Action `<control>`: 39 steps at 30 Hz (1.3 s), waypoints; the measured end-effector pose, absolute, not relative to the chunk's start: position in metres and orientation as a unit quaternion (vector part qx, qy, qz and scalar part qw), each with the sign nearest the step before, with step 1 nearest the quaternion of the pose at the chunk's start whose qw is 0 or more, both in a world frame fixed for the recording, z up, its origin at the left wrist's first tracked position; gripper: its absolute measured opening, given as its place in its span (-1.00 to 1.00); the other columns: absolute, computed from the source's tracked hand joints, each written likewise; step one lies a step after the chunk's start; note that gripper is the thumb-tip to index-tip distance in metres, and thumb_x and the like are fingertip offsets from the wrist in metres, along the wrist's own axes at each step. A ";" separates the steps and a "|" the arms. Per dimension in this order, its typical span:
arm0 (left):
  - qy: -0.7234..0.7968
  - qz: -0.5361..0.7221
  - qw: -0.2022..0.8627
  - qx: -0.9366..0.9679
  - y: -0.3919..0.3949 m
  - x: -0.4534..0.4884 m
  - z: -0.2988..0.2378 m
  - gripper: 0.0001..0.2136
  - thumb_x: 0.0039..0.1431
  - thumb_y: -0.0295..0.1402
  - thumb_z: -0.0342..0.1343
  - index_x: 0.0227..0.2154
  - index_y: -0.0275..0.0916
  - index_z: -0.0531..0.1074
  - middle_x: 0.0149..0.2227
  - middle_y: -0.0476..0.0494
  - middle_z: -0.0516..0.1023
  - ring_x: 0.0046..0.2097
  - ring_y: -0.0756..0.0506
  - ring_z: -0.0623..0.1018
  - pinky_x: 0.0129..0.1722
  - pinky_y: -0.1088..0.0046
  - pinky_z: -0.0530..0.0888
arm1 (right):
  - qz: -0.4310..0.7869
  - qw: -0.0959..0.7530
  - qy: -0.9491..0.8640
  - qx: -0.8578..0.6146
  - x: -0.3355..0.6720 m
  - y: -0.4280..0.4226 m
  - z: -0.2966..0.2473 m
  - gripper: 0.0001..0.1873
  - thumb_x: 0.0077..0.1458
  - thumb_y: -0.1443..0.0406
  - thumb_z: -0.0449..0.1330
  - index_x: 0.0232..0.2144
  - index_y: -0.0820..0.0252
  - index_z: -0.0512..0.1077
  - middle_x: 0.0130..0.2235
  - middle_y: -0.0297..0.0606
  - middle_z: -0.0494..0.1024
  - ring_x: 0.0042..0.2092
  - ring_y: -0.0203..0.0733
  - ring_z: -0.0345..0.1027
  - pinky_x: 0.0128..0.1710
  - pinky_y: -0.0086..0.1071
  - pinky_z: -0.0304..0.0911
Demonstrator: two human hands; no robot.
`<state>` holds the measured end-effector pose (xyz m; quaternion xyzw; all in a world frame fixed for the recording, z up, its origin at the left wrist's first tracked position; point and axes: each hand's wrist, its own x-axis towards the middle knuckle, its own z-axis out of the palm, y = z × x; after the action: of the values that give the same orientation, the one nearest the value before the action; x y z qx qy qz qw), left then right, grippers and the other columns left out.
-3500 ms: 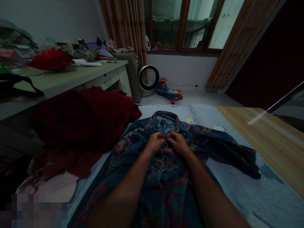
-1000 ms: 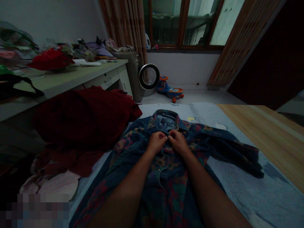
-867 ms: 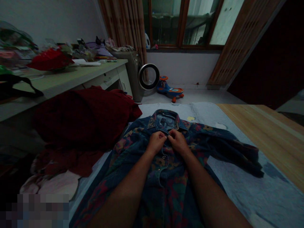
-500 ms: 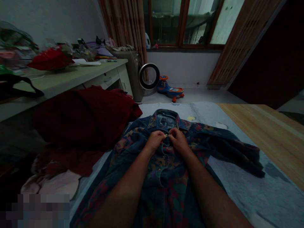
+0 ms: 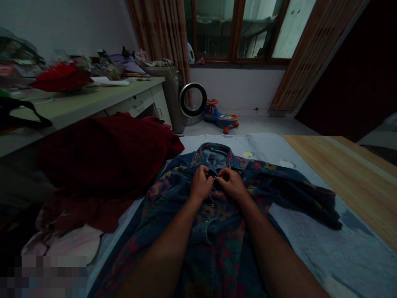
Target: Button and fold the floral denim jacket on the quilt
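Observation:
A dark blue denim shirt (image 5: 228,244) with a flower print lies front up, its collar (image 5: 215,155) at the far end and one sleeve (image 5: 304,188) stretched to the right. Just below the collar, my left hand (image 5: 201,184) pinches the left side of the front opening. My right hand (image 5: 231,182) pinches the other side, close against it. Between the fingertips a small shiny button (image 5: 215,178) shows in part. Further down the front edge sit more metal buttons (image 5: 212,204).
Beneath the shirt is a light blue cloth (image 5: 310,236) on a wooden surface (image 5: 356,165). Dark red fabric (image 5: 108,153) is heaped to the left, beside a cluttered desk (image 5: 124,95). Beyond stand a washing machine with its round door (image 5: 192,100) open and a ride-on toy (image 5: 220,118).
Both hands stay at the same button. My left fingers have shifted, with the forefinger now raised higher near the collar. The view has swung slightly to the right.

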<state>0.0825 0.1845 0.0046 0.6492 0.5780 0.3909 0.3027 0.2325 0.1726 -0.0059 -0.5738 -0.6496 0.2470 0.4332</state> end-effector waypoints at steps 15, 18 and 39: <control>0.548 0.473 0.242 0.646 0.191 0.075 0.005 -0.70 0.10 -0.58 0.06 -0.12 -0.23 0.51 -0.18 -0.13 0.57 -0.23 -0.07 0.54 -0.12 0.41 0.46 | -0.059 0.352 -0.608 -0.709 0.241 0.182 -0.018 -0.73 0.12 0.38 0.09 -0.30 0.04 0.59 0.15 -0.11 0.34 0.11 0.18 0.08 0.01 0.05 0.12; 0.530 0.503 0.177 0.659 0.188 0.071 0.014 -0.81 0.17 -0.53 0.06 -0.23 -0.21 0.52 -0.24 -0.10 0.57 -0.17 -0.09 0.55 -0.10 0.40 0.45 | -0.079 0.355 -0.618 -0.697 0.240 0.182 -0.008 -0.76 0.16 0.34 0.08 -0.28 0.05 0.56 0.17 -0.15 0.35 0.19 0.16 0.03 0.09 0.07 0.04; 0.515 0.607 0.315 0.517 0.186 0.079 0.015 -0.61 0.02 -0.51 0.15 -0.08 -0.18 0.19 -0.36 0.02 0.51 -0.38 -0.01 0.52 -0.29 0.49 0.41 | 0.228 0.370 -0.737 -0.517 0.244 0.185 0.010 -0.65 -0.05 0.40 0.11 -0.16 0.10 0.45 -0.25 -0.31 0.55 -0.23 -0.16 0.40 -0.15 -0.32 0.25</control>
<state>0.0791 0.1859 0.0154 0.5168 0.5146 0.6072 0.3153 0.2444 0.1850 0.0100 -0.5170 -0.7372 0.2283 0.3702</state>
